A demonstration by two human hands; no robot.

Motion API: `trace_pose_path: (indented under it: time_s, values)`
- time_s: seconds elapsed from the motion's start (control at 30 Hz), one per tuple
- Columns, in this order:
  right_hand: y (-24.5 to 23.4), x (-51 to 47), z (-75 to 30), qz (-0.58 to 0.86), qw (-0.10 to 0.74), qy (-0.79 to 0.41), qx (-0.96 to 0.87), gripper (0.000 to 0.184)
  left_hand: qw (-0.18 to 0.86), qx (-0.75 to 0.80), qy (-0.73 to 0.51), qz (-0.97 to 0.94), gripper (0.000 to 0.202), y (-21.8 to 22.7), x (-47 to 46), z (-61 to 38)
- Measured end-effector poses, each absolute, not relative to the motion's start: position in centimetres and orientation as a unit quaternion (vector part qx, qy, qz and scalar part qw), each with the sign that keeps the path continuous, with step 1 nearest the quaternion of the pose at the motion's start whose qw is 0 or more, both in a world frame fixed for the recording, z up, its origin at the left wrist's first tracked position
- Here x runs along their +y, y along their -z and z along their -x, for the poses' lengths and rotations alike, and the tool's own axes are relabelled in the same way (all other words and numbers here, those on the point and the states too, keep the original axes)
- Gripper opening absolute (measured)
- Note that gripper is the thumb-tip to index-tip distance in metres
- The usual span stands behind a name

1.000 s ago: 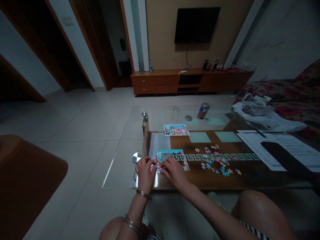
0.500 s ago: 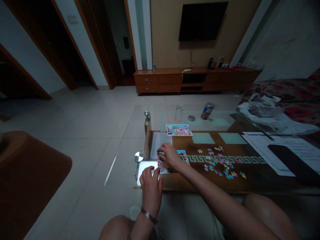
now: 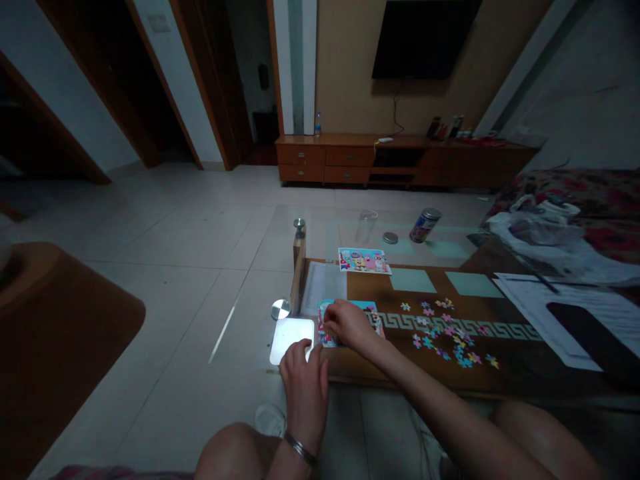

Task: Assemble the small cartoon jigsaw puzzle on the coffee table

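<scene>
My right hand [image 3: 350, 323] is over a partly covered jigsaw puzzle [image 3: 371, 307] on the glass table [image 3: 250, 333]. Its fingers are bent together, and whatever may be between them is too small to make out. My left hand [image 3: 304, 377], with a bracelet on the wrist, has its fingers apart at the near edge of a bright white square [image 3: 290, 337], left of the puzzle. Loose puzzle pieces [image 3: 460, 340] lie scattered to the right. Behind the puzzle is a colourful cartoon picture card [image 3: 365, 261].
A printed can [image 3: 425, 225], a round lid [image 3: 390, 238] and a clear cup [image 3: 367, 227] stand toward the table's far side. On the right are papers [image 3: 540, 313], a dark flat object [image 3: 590, 340] and a plastic bag [image 3: 535, 233].
My right hand has drawn in its fingers and shifted slightly right, uncovering more of the puzzle's left part. My left hand has moved little. The whole view has shifted a bit.
</scene>
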State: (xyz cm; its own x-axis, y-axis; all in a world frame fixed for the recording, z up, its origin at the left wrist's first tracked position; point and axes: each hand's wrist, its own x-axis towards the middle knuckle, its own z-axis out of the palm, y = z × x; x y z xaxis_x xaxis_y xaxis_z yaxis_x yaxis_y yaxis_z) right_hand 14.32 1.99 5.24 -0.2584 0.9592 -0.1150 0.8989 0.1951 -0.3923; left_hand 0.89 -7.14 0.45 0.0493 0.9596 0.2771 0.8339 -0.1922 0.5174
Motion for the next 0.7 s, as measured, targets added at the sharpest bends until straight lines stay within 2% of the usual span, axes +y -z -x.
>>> trace_pose_path:
  time_s: [0.13, 0.2, 0.3, 0.37, 0.47, 0.53, 0.7]
  values:
    - [-5.1, 0.8, -13.9, 0.643, 0.075, -0.206, -0.734, 0.015, 0.103, 0.656, -0.283, -0.692, 0.023, -1.1, -5.2, -1.0]
    - [-4.9, 0.3, -13.8, 0.648, 0.108, -0.228, -0.719, 0.018, 0.130, 0.657, -0.296, -0.681, 0.026, -1.2, -4.2, -1.0]
    - [-4.7, 0.2, -13.6, 0.668, 0.197, -0.301, -0.652, 0.024, 0.235, 0.641, -0.350, -0.641, 0.031, -1.1, -2.8, -0.5]
    - [-4.8, 0.3, -13.6, 0.681, 0.234, -0.403, -0.565, 0.027, 0.342, 0.630, -0.380, -0.584, 0.036, -1.3, -1.7, 0.2]
    - [-5.5, 0.7, -13.8, 0.656, 0.258, -0.566, -0.427, 0.027, 0.521, 0.606, -0.357, -0.483, 0.039, -2.3, 0.0, 1.2]
    - [-5.9, 0.8, -14.0, 0.634, 0.276, -0.616, -0.378, 0.023, 0.577, 0.589, -0.331, -0.459, 0.039, -3.2, 0.9, 1.7]
    - [-6.6, 0.5, -14.3, 0.614, 0.295, -0.652, -0.332, 0.017, 0.645, 0.566, -0.275, -0.434, 0.038, -5.1, 2.2, 1.9]
